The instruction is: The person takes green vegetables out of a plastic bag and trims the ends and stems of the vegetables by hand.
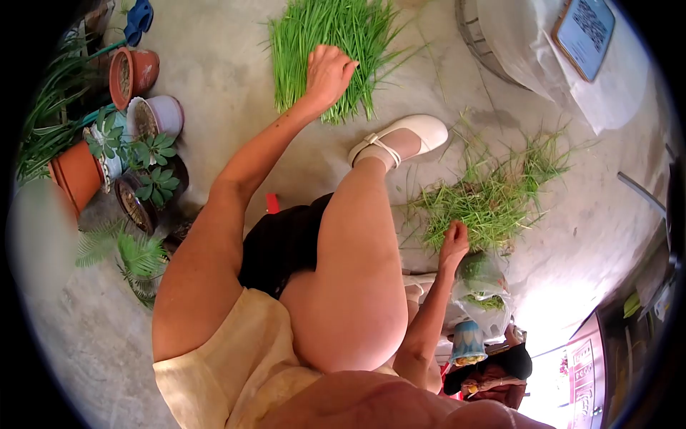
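Note:
A thick bundle of long green blades (293,71) lies on the concrete floor at the top centre. Over its middle is my left hand (331,75), fingers curled and close together, thumb a little apart; whatever is under the fingers is hidden. Right of centre, a looser, tangled heap of grass (493,204) is spread out, with some yellowed stalks. My right hand (454,245) is closed at the heap's lower edge, fingertips pinched on grass. Between the two piles stands a white shoe (421,136) on my foot.
Potted plants (136,75) line the left side. A phone (586,32) rests on white plastic sheeting (522,43) at the top right. Beside my right forearm are a clear plastic bag (489,286) and a blue patterned pot (468,342). Another person (500,379) sits at the lower right.

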Available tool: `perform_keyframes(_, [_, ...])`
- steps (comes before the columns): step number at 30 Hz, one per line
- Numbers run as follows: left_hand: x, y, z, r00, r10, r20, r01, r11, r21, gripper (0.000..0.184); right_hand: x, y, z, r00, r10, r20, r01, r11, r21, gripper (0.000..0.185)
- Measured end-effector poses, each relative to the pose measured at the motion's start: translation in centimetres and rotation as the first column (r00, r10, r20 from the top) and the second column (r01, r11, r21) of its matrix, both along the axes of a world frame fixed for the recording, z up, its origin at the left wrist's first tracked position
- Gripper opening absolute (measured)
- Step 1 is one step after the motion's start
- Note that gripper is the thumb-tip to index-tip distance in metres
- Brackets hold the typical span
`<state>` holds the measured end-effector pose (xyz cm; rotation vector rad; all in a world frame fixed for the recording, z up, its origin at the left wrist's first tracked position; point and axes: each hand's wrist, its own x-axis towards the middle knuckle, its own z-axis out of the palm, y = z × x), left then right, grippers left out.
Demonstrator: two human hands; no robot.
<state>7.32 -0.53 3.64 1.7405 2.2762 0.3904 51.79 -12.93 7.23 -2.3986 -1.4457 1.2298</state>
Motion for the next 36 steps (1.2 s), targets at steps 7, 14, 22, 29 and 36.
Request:
perform_keyframes(7, [2.7,-3.5,1.9,0.961,-0.202,-0.187,0.211,0.977,0.025,0.045,3.4,-7.3,4.1,0.982,0.191,-0.008,-0.190,0.970,-0.151,0.021])
perform_keyframes(14, [8.4,1.9,15.4,0.792,-0.411,0.452,0.473,0.881,-0.029,0.031,9.0,-14.5,8.4,0.995,0.097,0.025,-0.100,0.977,0.186,0.019])
perform_keyframes(22, [31.5,-4.3,39.5,0.276,-0.937,0.213,0.954,0.294,0.056,0.039,25.9,-17.5,7.8,0.684,-0.624,-0.379,0.722,0.499,0.480,0.024])
perform_keyframes(29, [43.0,-11.5,37.9,0.030,-0.617,0.786,0.944,-0.241,-0.226,0.044,30.6,-15.6,-5.7,-0.233,-0.821,-0.521,0.964,-0.124,-0.236,0.021])
perform_keyframes(36, [40.4,-10.1,28.9,-0.071,-0.978,0.197,0.892,-0.151,-0.425,0.038,34.1,-20.0,-8.2,-0.040,-0.999,-0.015,0.892,-0.042,0.450,0.031])
